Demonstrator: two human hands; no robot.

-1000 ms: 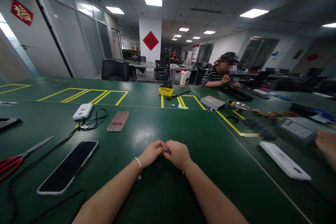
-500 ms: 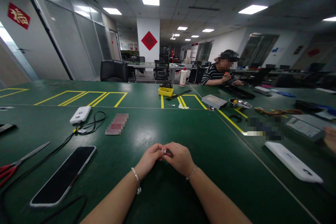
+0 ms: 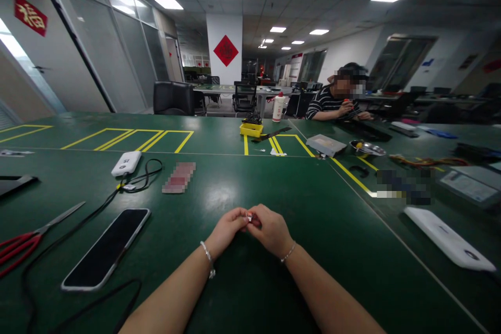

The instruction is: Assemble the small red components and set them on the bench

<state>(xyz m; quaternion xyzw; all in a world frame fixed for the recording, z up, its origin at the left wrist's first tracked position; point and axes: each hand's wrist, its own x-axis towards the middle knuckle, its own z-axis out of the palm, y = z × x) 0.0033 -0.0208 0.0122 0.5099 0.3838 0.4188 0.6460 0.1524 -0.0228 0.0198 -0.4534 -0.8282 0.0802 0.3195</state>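
My left hand [image 3: 227,229] and my right hand [image 3: 269,228] meet at the fingertips above the green table [image 3: 219,292]. Both pinch one tiny red and white object [image 3: 249,216] between them, too small to identify. The fingers of each hand are closed, and a bracelet circles each wrist. To the left lies a phone [image 3: 107,248] with a dark screen. Farther left are red-handled scissors [image 3: 23,245]. A blurred reddish card-like item [image 3: 179,177] rests beyond my left hand.
A white power bank [image 3: 126,163] with a black cable lies left; another white device [image 3: 448,237] is at right. Beyond are a yellow box [image 3: 251,129], a bottle [image 3: 278,107], a metal box [image 3: 325,144] and a bowl [image 3: 368,147]. A person [image 3: 332,102] sits at the far right side.
The view has shifted slightly, so the table items appear farther right and a little higher. My hands remain together on the small object, with the fingers slightly rearranged.
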